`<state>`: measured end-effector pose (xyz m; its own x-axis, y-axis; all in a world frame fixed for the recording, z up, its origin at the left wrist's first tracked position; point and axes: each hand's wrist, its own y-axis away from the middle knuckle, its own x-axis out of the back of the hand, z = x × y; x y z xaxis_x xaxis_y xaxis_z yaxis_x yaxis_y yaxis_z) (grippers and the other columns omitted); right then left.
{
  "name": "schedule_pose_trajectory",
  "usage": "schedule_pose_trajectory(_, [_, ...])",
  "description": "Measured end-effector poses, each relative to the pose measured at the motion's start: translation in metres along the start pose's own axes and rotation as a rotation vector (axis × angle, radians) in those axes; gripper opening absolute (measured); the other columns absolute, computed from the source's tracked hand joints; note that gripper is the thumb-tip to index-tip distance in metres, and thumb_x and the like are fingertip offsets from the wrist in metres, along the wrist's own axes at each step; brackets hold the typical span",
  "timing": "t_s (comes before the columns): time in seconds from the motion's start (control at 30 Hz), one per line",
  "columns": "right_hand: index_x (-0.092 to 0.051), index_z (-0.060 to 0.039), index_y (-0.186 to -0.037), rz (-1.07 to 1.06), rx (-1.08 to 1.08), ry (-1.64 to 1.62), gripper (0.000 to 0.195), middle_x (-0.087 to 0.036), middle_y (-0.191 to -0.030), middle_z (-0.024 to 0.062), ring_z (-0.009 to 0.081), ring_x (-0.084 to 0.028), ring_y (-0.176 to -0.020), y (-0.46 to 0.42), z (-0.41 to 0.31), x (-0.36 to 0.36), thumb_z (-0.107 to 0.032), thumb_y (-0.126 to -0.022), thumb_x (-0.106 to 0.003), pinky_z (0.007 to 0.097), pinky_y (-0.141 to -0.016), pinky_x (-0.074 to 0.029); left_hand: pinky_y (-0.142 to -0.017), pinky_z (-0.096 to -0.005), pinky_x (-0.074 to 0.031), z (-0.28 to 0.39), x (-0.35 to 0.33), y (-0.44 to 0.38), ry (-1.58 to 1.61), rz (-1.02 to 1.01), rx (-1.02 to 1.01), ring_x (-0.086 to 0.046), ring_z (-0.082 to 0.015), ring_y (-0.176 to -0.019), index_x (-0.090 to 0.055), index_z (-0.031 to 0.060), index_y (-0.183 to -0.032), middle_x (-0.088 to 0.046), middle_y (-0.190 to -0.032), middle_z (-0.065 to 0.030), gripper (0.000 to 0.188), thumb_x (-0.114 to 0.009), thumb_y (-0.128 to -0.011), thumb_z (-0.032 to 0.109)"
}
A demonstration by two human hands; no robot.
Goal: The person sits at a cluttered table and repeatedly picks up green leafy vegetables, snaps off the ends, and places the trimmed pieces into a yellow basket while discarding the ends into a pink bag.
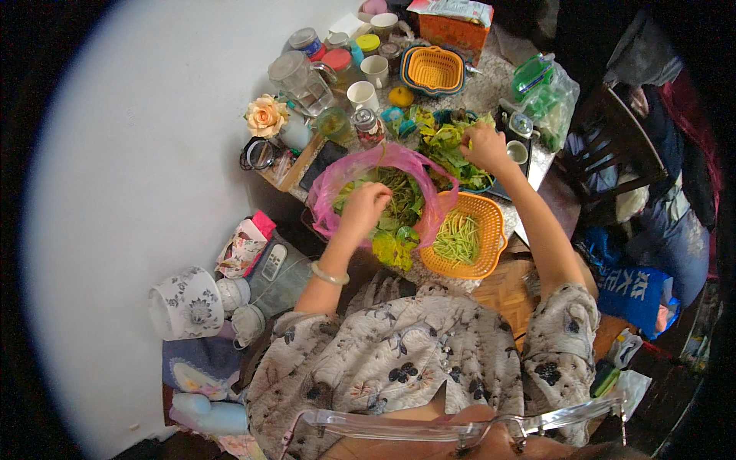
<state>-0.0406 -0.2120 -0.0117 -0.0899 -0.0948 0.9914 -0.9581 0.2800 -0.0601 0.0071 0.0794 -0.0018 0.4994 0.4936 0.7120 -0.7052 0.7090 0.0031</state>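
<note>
My left hand (366, 208) is over a pink plastic bag (324, 191) of leafy green stems (405, 198); its thumb and fingertips are close together, and whether they pinch anything is too small to tell. At the far right of the bag, my right hand (484, 148) touches a heap of green and yellowing leaves (448, 150) in a dark blue basket; its fingertips are partly hidden. Between my arms, an orange plastic basket (490, 238) holds short cut green stems (457, 238). A yellow-green leaf (392, 250) hangs over the bag's near edge.
Behind the bag stand a glass jar with a metal lid (368, 126), white mugs (362, 96), a water pitcher (299, 83) and nested baskets (435, 68). A small teapot (521, 124) and cup (516, 152) sit right of the leaves. A chair (621, 138) stands at the right.
</note>
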Motion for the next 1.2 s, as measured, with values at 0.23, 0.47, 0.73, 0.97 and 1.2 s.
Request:
schedule_pose_trajectory(0.23, [-0.057, -0.0103, -0.084, 0.209, 0.038, 0.082, 0.018, -0.055, -0.093, 0.009, 0.026, -0.052, -0.095, 0.009, -0.004, -0.013, -0.019, -0.068, -0.061, 0.0449, -0.073, -0.042, -0.05, -0.036, -0.04, -0.045, -0.034, -0.015, -0.143, -0.304, 0.256, -0.052, -0.0234, -0.048, -0.062, 0.0005, -0.061, -0.052, -0.05, -0.0129, 0.037, -0.061, -0.076, 0.035])
schedule_pose_trajectory(0.47, [-0.054, -0.01, -0.097, 0.284, 0.136, -0.157, 0.03, -0.056, -0.093, 0.0113, 0.0286, -0.051, -0.092, 0.018, 0.0, -0.003, -0.01, -0.067, -0.058, 0.0413, -0.073, -0.043, -0.048, -0.0333, -0.042, -0.063, -0.051, -0.016, 0.029, -0.34, 0.228, -0.055, -0.0202, -0.049, -0.062, 0.0035, -0.061, -0.056, -0.052, -0.0078, 0.035, -0.063, -0.073, 0.036])
schedule_pose_trajectory(0.73, [-0.062, -0.0001, -0.091, -0.208, 0.181, -1.3, 0.027, -0.064, -0.083, 0.0068, 0.0144, -0.058, -0.075, 0.078, -0.096, 0.012, -0.025, -0.085, -0.053, 0.0284, -0.069, -0.046, -0.038, -0.0161, -0.022, 0.02, 0.003, -0.006, 0.812, 0.011, 0.243, -0.034, -0.0001, -0.042, -0.056, 0.0047, -0.073, -0.056, -0.058, 0.0002, 0.02, -0.058, -0.084, 0.021])
schedule_pose_trajectory(0.97, [-0.064, -0.0021, -0.093, -0.597, 0.055, -1.441, 0.026, -0.062, -0.083, 0.0006, 0.0057, -0.053, -0.075, 0.078, -0.083, 0.032, -0.026, -0.084, -0.058, 0.0226, -0.069, -0.044, -0.036, -0.0165, -0.02, 0.048, 0.005, -0.026, 0.862, 0.092, 0.174, -0.032, -0.0002, -0.039, -0.053, 0.0054, -0.071, -0.056, -0.06, -0.0016, 0.021, -0.059, -0.084, 0.021])
schedule_pose_trajectory(1.2, [-0.062, -0.0035, -0.083, -0.562, -0.066, -1.382, 0.016, -0.059, -0.074, -0.0019, 0.0065, -0.051, -0.066, 0.076, -0.061, 0.041, -0.02, -0.08, -0.063, 0.0213, -0.06, -0.041, -0.035, -0.0169, -0.022, 0.059, -0.014, -0.051, 0.948, 0.201, 0.073, -0.032, -0.001, -0.038, -0.053, 0.0052, -0.071, -0.057, -0.06, -0.002, 0.02, -0.059, -0.084, 0.02])
